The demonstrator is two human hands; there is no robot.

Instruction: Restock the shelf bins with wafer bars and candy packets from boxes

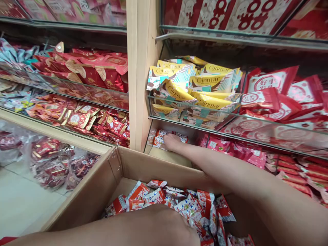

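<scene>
My right hand (pixel 172 141) reaches into a bottom shelf compartment (pixel 169 156), its fingers curled around small white, red and blue snack packets (pixel 159 139). Their tips are hidden, and packet parts show on both sides of the hand. In front of the shelf stands an open cardboard box (pixel 153 167), with loose snack packets (pixel 188 206) of the same print lying inside. Over that heap is my left hand (pixel 174 223), back upward and knuckles bent down. Its fingers are out of sight, so whether it holds a packet cannot be made out.
Yellow Ginmar packets (pixel 205 82) fill the bin above my right hand, with red-and-white packets (pixel 269 89) beside them. A wooden upright (pixel 138 75) divides the shelves. Plastic bags of red packets (pixel 51 160) lie on the floor at left. Pink packets (pixel 230 148) sit right of the compartment.
</scene>
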